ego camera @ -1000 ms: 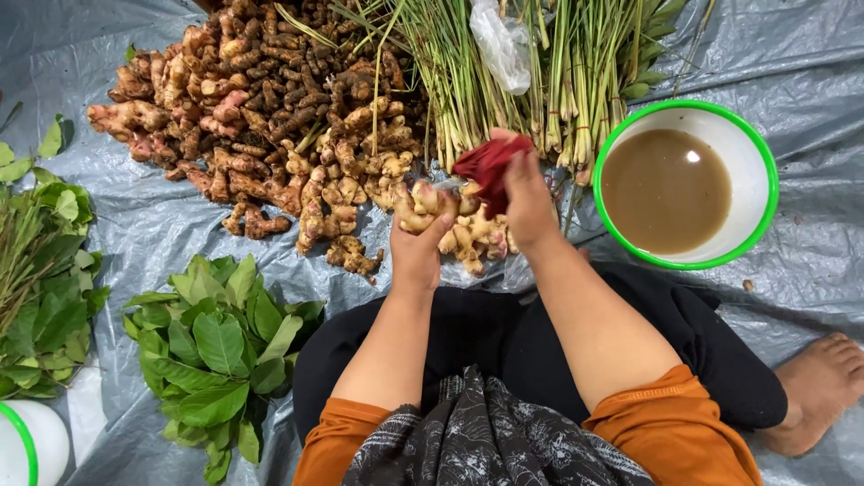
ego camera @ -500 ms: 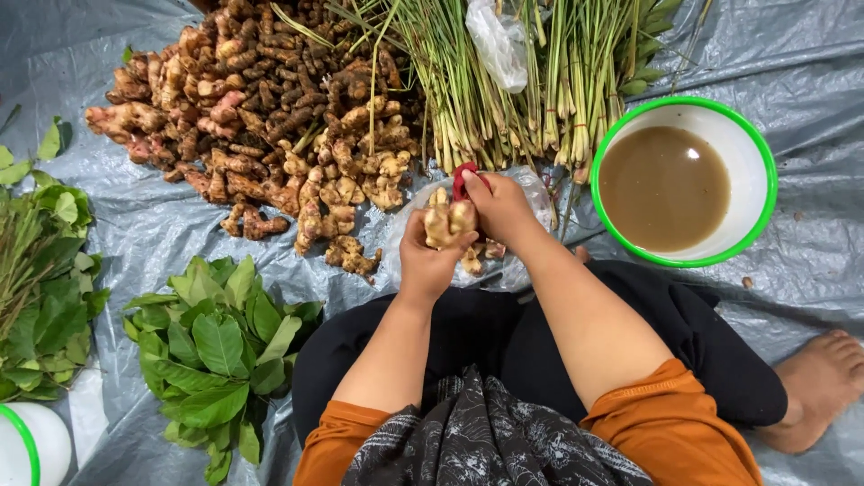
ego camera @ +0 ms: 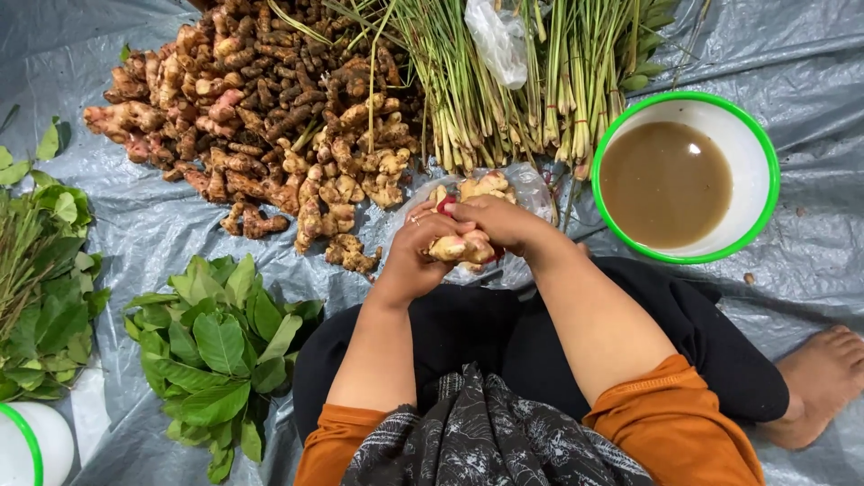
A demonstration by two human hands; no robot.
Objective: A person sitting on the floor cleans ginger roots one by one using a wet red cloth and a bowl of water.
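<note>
My left hand (ego camera: 416, 256) and right hand (ego camera: 499, 225) both close around one knobbly, pale tan ginger piece (ego camera: 457, 247), held just above my lap; its long axis lies roughly left to right. Something red sits under my right fingers, possibly a small tool. I sit on a crinkled grey tarp (ego camera: 162, 225). Ahead: heaped ginger roots (ego camera: 252, 117), bundled lemongrass (ego camera: 468, 99), a green-rimmed white bowl (ego camera: 760, 211) of murky brown water.
</note>
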